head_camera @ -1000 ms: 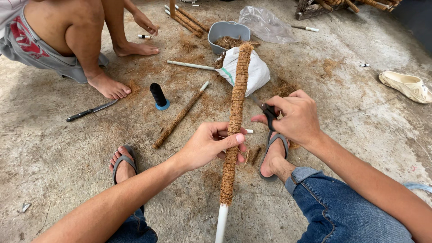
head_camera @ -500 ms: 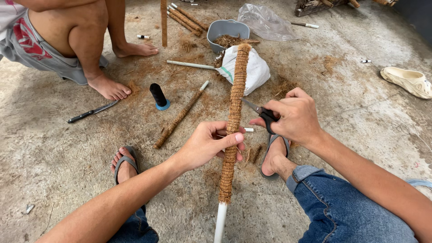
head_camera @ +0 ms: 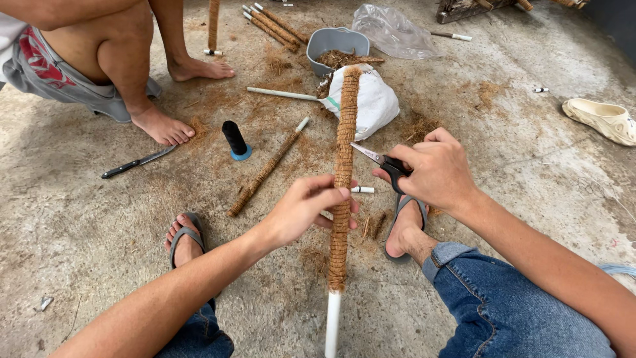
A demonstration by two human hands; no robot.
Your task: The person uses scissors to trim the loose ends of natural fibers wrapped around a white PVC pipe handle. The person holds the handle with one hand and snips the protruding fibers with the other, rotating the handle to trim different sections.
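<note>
My left hand grips a long white pipe wrapped in brown coconut fibre, holding it upright near its middle. The bare white end of the pipe points toward me at the bottom. My right hand holds black-handled scissors with the blades open, their tips right beside the wrapped pole. My feet in sandals rest on the concrete floor on either side of the pole.
Another person's bare legs and feet are at the upper left. On the floor lie a black thread spool, a knife, a part-wrapped stick, a white bag, a grey tub of fibre, more wrapped poles and a pale shoe.
My right hand has brought the scissors in toward the pole and the blades now show open. The other person has stood a wrapped stick upright at the top.
</note>
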